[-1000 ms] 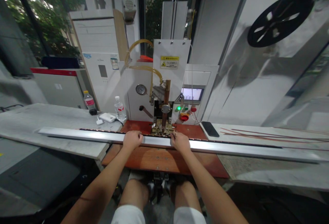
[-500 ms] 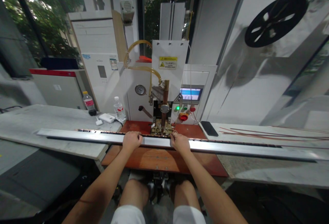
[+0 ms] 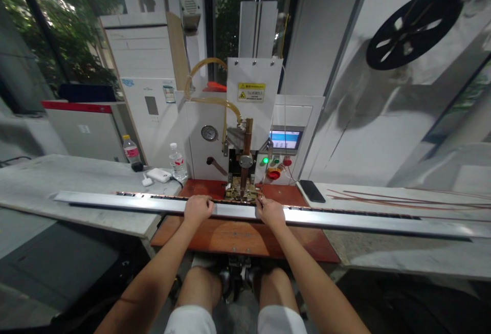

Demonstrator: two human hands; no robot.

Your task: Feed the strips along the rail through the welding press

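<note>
A long silver metal bar point(image 3: 233, 211) lies crosswise before me, under the copper-coloured electrode point(image 3: 244, 180) of a white spot-welding machine. Along its far edge runs a thin copper strip with dark marks point(image 3: 149, 197). My left hand point(image 3: 198, 209) is closed over the bar, left of the electrode, with its fingers curled over the far edge. To the right of the electrode, my right hand point(image 3: 270, 212) also grips the bar, its thumb and forefinger pinched near the copper strip. The fingertips of both hands are partly hidden. A brass-coloured fixture point(image 3: 233, 192) sits behind the bar between them.
A reddish-brown board point(image 3: 238, 237) supports the middle, between two pale worktops. On the left worktop stand a cola bottle point(image 3: 132, 153), a clear water bottle point(image 3: 177, 162) and a white power bank point(image 3: 159, 175). A phone point(image 3: 312, 191) and several thin copper rods point(image 3: 383, 201) lie on the right.
</note>
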